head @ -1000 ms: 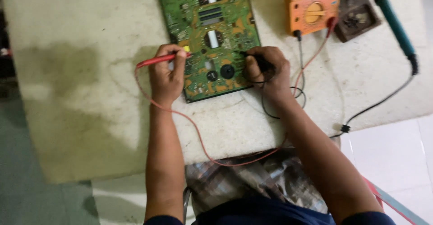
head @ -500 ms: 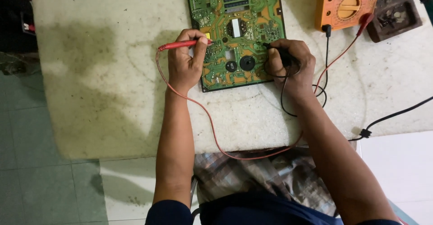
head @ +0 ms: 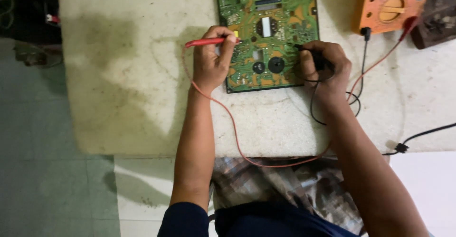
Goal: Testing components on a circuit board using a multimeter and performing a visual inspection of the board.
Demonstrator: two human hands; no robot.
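A green circuit board (head: 273, 25) lies on a stained white table (head: 133, 89). My left hand (head: 213, 63) grips a red test probe (head: 206, 42), its tip at the board's left edge. Fingers of my right hand (head: 325, 68) are closed around a black test probe (head: 316, 58) whose tip touches the board's right side. A red lead (head: 237, 132) and a black lead (head: 316, 108) run from the probes toward an orange multimeter (head: 389, 6) at the top right.
A dark brown device (head: 434, 20) sits right of the multimeter. A black cable with a plug (head: 403, 146) lies at the table's right front edge. Dark clutter (head: 28, 13) stands on the tiled floor at the far left.
The view has shifted, so the board and hands sit further right and higher in frame. Both hands keep their probes on the board.
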